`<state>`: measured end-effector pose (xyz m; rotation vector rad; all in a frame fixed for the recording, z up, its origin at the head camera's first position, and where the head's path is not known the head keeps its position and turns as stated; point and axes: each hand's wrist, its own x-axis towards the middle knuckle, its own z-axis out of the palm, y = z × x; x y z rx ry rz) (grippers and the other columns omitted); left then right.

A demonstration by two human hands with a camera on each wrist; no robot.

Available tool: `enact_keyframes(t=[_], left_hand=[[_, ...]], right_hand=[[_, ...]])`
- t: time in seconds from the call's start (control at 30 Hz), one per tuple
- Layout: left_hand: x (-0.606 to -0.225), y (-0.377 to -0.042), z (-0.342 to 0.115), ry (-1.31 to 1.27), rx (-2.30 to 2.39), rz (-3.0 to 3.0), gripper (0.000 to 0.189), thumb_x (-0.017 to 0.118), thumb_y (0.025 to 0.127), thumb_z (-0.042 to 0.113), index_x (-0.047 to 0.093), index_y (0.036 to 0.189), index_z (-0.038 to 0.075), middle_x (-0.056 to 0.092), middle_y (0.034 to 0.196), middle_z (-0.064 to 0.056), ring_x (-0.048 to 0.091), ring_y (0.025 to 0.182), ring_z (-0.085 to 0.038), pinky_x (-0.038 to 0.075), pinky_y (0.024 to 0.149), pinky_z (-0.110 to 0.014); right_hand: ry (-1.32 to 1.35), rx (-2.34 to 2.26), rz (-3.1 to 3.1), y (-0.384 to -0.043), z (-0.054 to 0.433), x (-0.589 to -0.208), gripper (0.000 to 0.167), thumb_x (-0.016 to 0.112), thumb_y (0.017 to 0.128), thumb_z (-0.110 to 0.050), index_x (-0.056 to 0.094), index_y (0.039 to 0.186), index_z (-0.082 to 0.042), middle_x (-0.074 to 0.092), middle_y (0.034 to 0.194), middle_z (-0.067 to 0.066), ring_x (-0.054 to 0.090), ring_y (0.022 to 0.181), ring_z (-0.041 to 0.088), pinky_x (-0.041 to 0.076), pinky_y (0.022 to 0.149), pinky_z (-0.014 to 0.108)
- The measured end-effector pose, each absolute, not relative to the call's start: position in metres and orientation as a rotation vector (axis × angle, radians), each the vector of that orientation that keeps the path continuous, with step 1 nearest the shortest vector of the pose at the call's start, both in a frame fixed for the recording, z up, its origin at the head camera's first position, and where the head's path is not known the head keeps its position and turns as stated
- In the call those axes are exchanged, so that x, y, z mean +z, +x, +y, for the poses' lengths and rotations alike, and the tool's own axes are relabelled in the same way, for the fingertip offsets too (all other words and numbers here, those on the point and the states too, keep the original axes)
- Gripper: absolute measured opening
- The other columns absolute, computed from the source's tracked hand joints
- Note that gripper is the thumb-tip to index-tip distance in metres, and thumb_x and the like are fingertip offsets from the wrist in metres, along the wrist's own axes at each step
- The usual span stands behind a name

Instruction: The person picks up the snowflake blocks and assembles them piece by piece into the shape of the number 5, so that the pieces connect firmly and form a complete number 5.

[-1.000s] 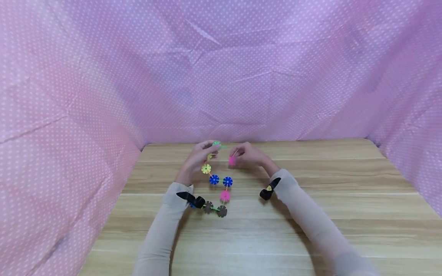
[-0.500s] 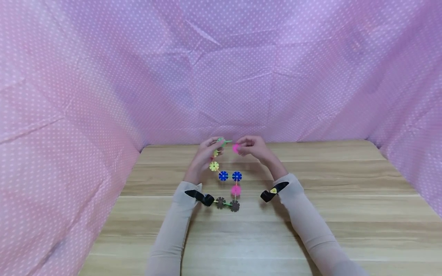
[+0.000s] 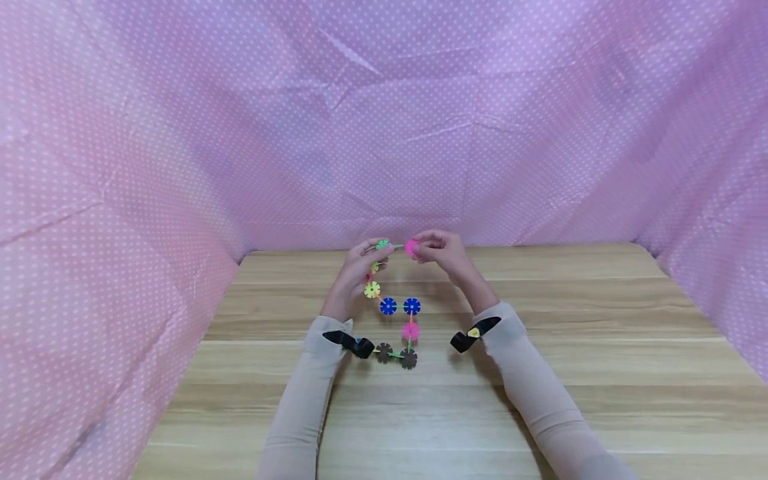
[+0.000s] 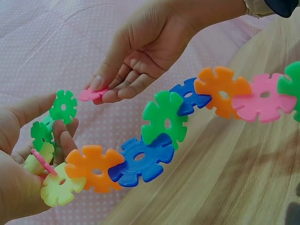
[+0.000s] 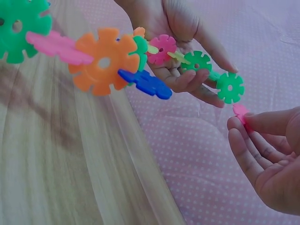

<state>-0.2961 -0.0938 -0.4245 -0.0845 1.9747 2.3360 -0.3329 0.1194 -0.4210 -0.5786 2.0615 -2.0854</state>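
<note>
A chain of notched plastic snowflake discs hangs above the table, with a blue disc (image 3: pixel 388 306) and a brown disc (image 3: pixel 409 359) among its links. Its upper end is held by my left hand (image 3: pixel 353 277), whose thumb and fingers grip the green links. The last green disc (image 4: pixel 63 107) sticks out past those fingertips. Between thumb and fingertips, my right hand (image 3: pixel 453 260) pinches a single pink disc (image 4: pixel 88 95). In the right wrist view that pink disc (image 5: pixel 239 110) lies edge-on, close to the green disc (image 5: pixel 230 87); whether they touch I cannot tell.
Beneath the hands is a wood-grain table (image 3: pixel 492 420). Pink dotted cloth (image 3: pixel 384 133) stands behind it and on both sides. A black wrist camera (image 3: pixel 468 340) sits on the right wrist; another one (image 3: pixel 354 342) on the left hides part of the chain.
Both hands have moved away from me, the left also to the right, carrying the chain along. The pink disc has risen level with the green end disc and come closer to it.
</note>
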Motion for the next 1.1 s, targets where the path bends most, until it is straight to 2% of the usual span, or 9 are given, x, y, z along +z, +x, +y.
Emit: enact_keyframes(t=[0.07, 0.13, 0.3, 0.53, 0.77, 0.97, 1.1], left_hand=[[-0.4247, -0.2952, -0.0932, -0.079, 2.337, 1.975, 0.049, 0.071, 0.096, 0.014, 0.053, 0.138, -0.005, 0.069, 0.094, 0.007, 0.061, 0.09, -0.012, 0.055, 0.093, -0.031], [-0.425, -0.2945, -0.0929, -0.072, 2.338, 1.976, 0.045, 0.071, 0.096, 0.014, 0.056, 0.134, -0.003, 0.07, 0.094, 0.007, 0.061, 0.09, -0.012, 0.055, 0.094, -0.032], [-0.4241, -0.294, -0.0952, -0.049, 2.341, 1.98, 0.036, 0.071, 0.096, 0.012, 0.06, 0.128, 0.0, 0.069, 0.092, 0.007, 0.061, 0.088, -0.012, 0.055, 0.084, -0.026], [-0.4243, -0.2939, -0.0974, -0.041, 2.341, 1.979, 0.031, 0.071, 0.096, 0.012, 0.062, 0.124, 0.002, 0.068, 0.092, 0.007, 0.06, 0.089, -0.013, 0.054, 0.087, -0.028], [-0.4262, -0.2948, -0.0955, -0.05, 2.33, 1.981, 0.022, 0.072, 0.095, 0.012, 0.065, 0.115, 0.009, 0.07, 0.094, 0.006, 0.061, 0.09, -0.014, 0.054, 0.091, -0.031], [-0.4273, -0.2952, -0.0929, -0.024, 2.317, 1.989, 0.03, 0.071, 0.095, 0.012, 0.063, 0.122, 0.003, 0.07, 0.098, 0.005, 0.063, 0.102, -0.021, 0.053, 0.104, -0.042], [-0.4276, -0.2953, -0.0927, 0.018, 2.341, 1.944, 0.034, 0.069, 0.097, 0.009, 0.059, 0.127, -0.003, 0.071, 0.1, 0.003, 0.067, 0.106, -0.021, 0.047, 0.113, -0.053]], right_hand=[[-0.579, -2.1, 2.055, -0.3318, 0.1192, -0.4209, 0.03, 0.07, 0.093, 0.003, 0.062, 0.12, 0.012, 0.076, 0.084, -0.006, 0.073, 0.076, 0.01, 0.065, 0.08, 0.039], [-0.589, -2.117, 2.045, -0.3306, 0.1191, -0.4207, 0.029, 0.07, 0.093, 0.003, 0.062, 0.118, 0.013, 0.077, 0.083, -0.005, 0.073, 0.076, 0.011, 0.065, 0.081, 0.042], [-0.598, -2.16, 2.005, -0.3297, 0.1166, -0.4196, 0.026, 0.069, 0.093, 0.005, 0.061, 0.116, 0.013, 0.076, 0.082, -0.004, 0.074, 0.076, 0.013, 0.065, 0.079, 0.041], [-0.61, -2.126, 2.023, -0.3282, 0.1157, -0.417, 0.028, 0.069, 0.093, 0.004, 0.061, 0.118, 0.014, 0.076, 0.083, -0.005, 0.073, 0.076, 0.011, 0.063, 0.084, 0.048], [-0.641, -2.097, 2.058, -0.3293, 0.1155, -0.4174, 0.029, 0.069, 0.093, 0.003, 0.063, 0.118, 0.015, 0.076, 0.086, -0.002, 0.072, 0.075, 0.01, 0.065, 0.077, 0.037], [-0.632, -2.101, 2.087, -0.3274, 0.1151, -0.4165, 0.027, 0.07, 0.092, 0.004, 0.065, 0.116, 0.014, 0.075, 0.084, -0.004, 0.071, 0.073, 0.009, 0.065, 0.073, 0.033], [-0.632, -2.092, 2.125, -0.3266, 0.1154, -0.4168, 0.027, 0.071, 0.092, 0.002, 0.066, 0.116, 0.013, 0.077, 0.088, 0.005, 0.071, 0.073, 0.009, 0.065, 0.075, 0.036]])
